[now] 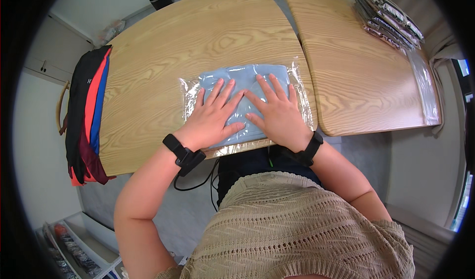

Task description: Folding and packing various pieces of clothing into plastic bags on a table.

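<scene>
A folded light blue garment (232, 74) lies inside a clear plastic bag (303, 98) near the front edge of the wooden table. Flat on its left half rests my left hand (210, 115), fingers spread. My right hand (278, 114) presses on the right half in the same way, its fingers fanned out, and the two index fingertips nearly meet. The bag's crinkled edges stick out on both sides, and its lower edge reaches the table's front. Both wrists wear black bands.
Black, red, blue and maroon garments (81, 110) hang over the table's left end. On the second table (341, 81), to the right, sit a stack of bagged garments (388, 19) and clear plastic bags (424, 88). A black cup (160, 0) stands behind the table. Bins (81, 249) are at lower left.
</scene>
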Motion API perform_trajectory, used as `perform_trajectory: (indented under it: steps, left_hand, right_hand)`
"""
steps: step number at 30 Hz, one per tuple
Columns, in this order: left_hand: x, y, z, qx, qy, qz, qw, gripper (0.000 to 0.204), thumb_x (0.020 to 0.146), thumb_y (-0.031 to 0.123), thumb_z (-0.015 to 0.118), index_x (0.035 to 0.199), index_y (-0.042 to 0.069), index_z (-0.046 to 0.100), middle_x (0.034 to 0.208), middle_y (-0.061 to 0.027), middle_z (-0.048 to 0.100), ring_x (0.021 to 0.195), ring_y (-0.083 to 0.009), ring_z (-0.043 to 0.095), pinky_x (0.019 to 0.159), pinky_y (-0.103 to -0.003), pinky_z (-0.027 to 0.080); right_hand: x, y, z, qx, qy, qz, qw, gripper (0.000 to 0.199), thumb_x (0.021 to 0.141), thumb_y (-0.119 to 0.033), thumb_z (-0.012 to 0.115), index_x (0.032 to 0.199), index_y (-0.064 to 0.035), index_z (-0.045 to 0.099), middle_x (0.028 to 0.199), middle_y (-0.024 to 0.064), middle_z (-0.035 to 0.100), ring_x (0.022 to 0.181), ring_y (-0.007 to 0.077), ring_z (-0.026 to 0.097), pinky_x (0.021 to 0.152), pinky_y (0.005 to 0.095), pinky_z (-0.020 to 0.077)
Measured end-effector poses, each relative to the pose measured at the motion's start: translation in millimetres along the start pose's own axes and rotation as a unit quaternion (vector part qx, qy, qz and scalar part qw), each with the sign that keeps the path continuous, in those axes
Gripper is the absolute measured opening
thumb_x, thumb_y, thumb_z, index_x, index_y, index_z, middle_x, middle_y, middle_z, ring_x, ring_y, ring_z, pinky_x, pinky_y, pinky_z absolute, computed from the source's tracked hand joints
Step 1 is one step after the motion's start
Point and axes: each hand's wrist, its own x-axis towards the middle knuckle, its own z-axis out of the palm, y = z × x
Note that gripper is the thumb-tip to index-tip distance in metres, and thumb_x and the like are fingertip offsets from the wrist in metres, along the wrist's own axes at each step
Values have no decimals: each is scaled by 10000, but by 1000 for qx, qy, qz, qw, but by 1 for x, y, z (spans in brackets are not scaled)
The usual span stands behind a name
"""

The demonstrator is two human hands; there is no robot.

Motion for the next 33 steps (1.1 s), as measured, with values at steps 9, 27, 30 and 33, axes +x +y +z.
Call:
perform_trajectory:
  steps: [9,27,30,33]
  left_hand:
    - [3,-3,2,-9,-3,1,1000,734,885,519,504,1463,149,247,1531,-154,140,1414,-379,101,1090,-588,142]
    - [-22,18,-11,49,17,29,998,731,888,485,507,1447,82,264,1515,-183,180,1403,-406,108,1089,-600,119]
    - [-20,14,2,-19,0,7,1000,736,888,482,508,1449,79,254,1515,-174,176,1405,-400,104,1085,-607,122]
    - [-15,11,7,-3,15,5,1000,727,866,464,554,1440,108,285,1508,-151,207,1406,-383,126,1064,-621,176]
  right_hand:
    - [5,3,1,26,-11,2,1000,470,892,-441,524,1298,-205,513,1429,136,374,1360,343,276,1013,614,270]
    - [-18,-16,-8,-26,36,-10,999,523,859,-483,540,1286,-183,524,1434,135,374,1341,323,307,1046,572,237]
    - [-17,-14,0,13,32,-15,999,470,864,-452,542,1252,-186,554,1426,133,384,1330,328,319,1038,570,247]
    - [-13,-11,0,12,20,-11,1000,461,864,-446,545,1247,-189,559,1418,128,393,1323,329,323,1037,562,256]
